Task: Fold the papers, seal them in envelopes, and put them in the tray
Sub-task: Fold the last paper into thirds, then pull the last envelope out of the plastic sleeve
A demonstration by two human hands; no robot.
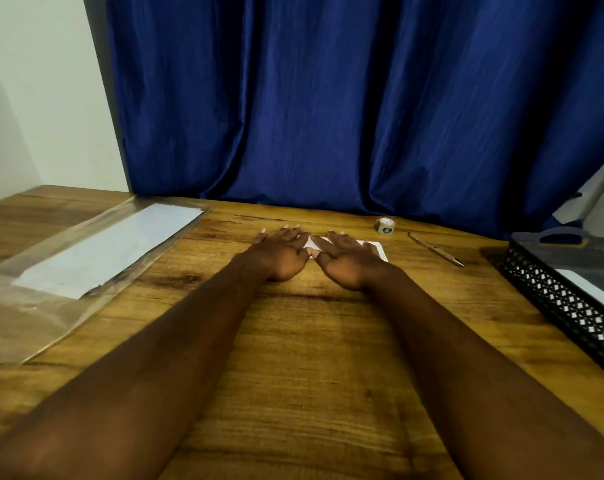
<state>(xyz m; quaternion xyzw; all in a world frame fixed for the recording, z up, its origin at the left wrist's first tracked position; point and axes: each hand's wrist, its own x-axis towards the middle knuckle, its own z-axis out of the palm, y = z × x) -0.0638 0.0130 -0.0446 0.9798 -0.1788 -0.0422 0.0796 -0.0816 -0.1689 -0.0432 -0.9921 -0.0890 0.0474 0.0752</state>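
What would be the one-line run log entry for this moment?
left hand: presses white paper | right hand: presses same paper | black mesh tray: white sheet inside | tape roll, pen: untouched

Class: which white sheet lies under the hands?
The middle sheet, pressed by left hand and right hand; others lie in the plastic sleeve and black tray.

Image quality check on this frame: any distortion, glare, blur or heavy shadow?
Head view: the wide-angle lens stretches the table and tray toward the edges; light is dim, with the forearms near the lens dark and soft; the plastic sleeve carries a pale sheen; left hand and right hand, flat on the white paper, look fairly sharp.
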